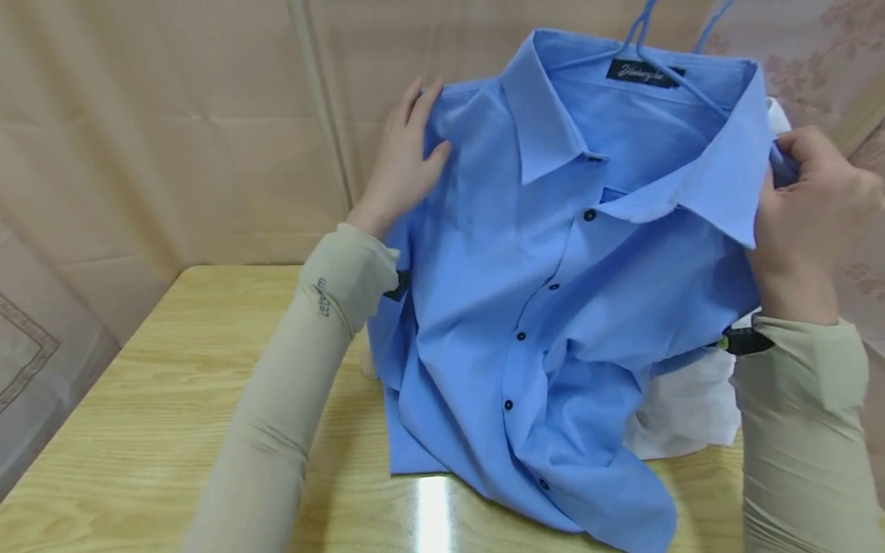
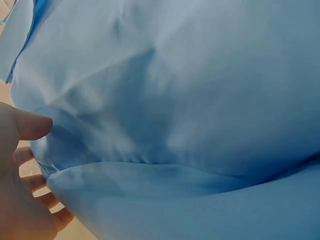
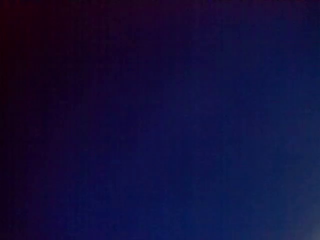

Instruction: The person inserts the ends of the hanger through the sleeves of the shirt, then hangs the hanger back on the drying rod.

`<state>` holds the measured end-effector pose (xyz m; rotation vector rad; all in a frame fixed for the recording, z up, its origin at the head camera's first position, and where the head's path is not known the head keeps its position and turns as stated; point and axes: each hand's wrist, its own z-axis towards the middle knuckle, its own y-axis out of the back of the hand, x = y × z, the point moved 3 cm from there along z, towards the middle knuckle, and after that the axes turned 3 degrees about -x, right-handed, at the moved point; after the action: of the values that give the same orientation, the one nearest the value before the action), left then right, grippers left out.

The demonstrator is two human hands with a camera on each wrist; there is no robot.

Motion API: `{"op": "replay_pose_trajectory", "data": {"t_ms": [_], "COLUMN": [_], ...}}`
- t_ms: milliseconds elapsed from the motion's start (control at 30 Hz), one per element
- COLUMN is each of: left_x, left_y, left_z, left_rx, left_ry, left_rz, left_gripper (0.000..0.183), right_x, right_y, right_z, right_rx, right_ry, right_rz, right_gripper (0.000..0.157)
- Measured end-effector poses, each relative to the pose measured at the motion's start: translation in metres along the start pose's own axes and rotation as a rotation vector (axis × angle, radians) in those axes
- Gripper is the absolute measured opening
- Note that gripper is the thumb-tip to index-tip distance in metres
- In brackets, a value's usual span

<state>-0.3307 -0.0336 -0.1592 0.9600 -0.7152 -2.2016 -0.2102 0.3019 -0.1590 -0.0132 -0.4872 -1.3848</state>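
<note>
A blue button-up shirt (image 1: 477, 253) hangs in front of me on a blue hanger (image 1: 641, 46), which shows inside the collar. My left hand (image 1: 404, 157) rests at the shirt's left shoulder, fingers extended along its edge and thumb apart on the front. In the left wrist view, that hand (image 2: 22, 170) lies beside the shoulder seam of the shirt (image 2: 200, 110). My right hand (image 1: 816, 207) grips the shirt at the other shoulder, fingers curled over the cloth. Only dark blue fills the right wrist view, so the hand's inner side is hidden.
A wooden table (image 1: 173, 384) lies below, with the shirt's lower part over it. White cloth (image 1: 691, 415) shows behind the shirt on the right. Beige curtains (image 1: 207, 138) hang behind the table. Another blue strand (image 1: 712, 23) rises behind the collar.
</note>
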Motion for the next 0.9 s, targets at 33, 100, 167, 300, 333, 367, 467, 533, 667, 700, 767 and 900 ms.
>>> {"op": "replay_pose_trajectory", "data": {"t_ms": [33, 100, 167, 300, 333, 367, 467, 533, 667, 700, 767, 900], "left_x": [-0.001, -0.001, 0.000, 0.006, 0.008, 0.010, 0.019, 0.024, 0.029, 0.030, 0.031, 0.032], "left_y": [0.001, 0.001, 0.000, -0.008, -0.011, -0.013, -0.021, -0.024, -0.028, -0.028, -0.028, -0.026], "left_z": [0.004, 0.012, 0.019, 0.025, 0.025, 0.024, 0.020, 0.018, 0.015, 0.015, 0.016, 0.017], "left_rx": [0.019, 0.055, 0.090, 0.123, 0.134, 0.141, 0.147, 0.142, 0.123, 0.125, 0.138, 0.179], "left_ry": [0.020, 0.062, 0.107, 0.131, 0.135, 0.137, 0.136, 0.137, 0.148, 0.159, 0.174, 0.171], "left_rz": [-0.004, -0.011, -0.018, -0.001, 0.001, 0.005, 0.011, 0.010, 0.006, 0.001, -0.007, -0.015], "left_gripper": [0.060, 0.059, 0.058, 0.058, 0.058, 0.058, 0.058, 0.058, 0.058, 0.058, 0.059, 0.063], "right_x": [0.000, -0.001, -0.002, -0.004, -0.005, -0.006, -0.007, -0.007, -0.005, -0.005, -0.004, -0.002], "right_y": [-0.002, -0.008, -0.013, -0.022, -0.024, -0.027, -0.033, -0.037, -0.040, -0.040, -0.040, -0.037], "right_z": [0.002, 0.006, 0.008, 0.005, 0.004, 0.002, -0.004, -0.007, -0.008, -0.008, -0.009, -0.008], "right_rx": [0.010, 0.034, 0.055, 0.082, 0.086, 0.091, 0.111, 0.126, 0.137, 0.136, 0.138, 0.159], "right_ry": [-0.011, -0.031, -0.036, -0.019, -0.013, -0.006, 0.025, 0.043, 0.062, 0.059, 0.055, 0.040], "right_rz": [-0.005, -0.018, -0.027, -0.033, -0.030, -0.027, -0.010, -0.005, 0.003, 0.005, 0.014, 0.087], "right_gripper": [0.041, 0.042, 0.042, 0.038, 0.037, 0.037, 0.035, 0.034, 0.034, 0.034, 0.035, 0.034]}}
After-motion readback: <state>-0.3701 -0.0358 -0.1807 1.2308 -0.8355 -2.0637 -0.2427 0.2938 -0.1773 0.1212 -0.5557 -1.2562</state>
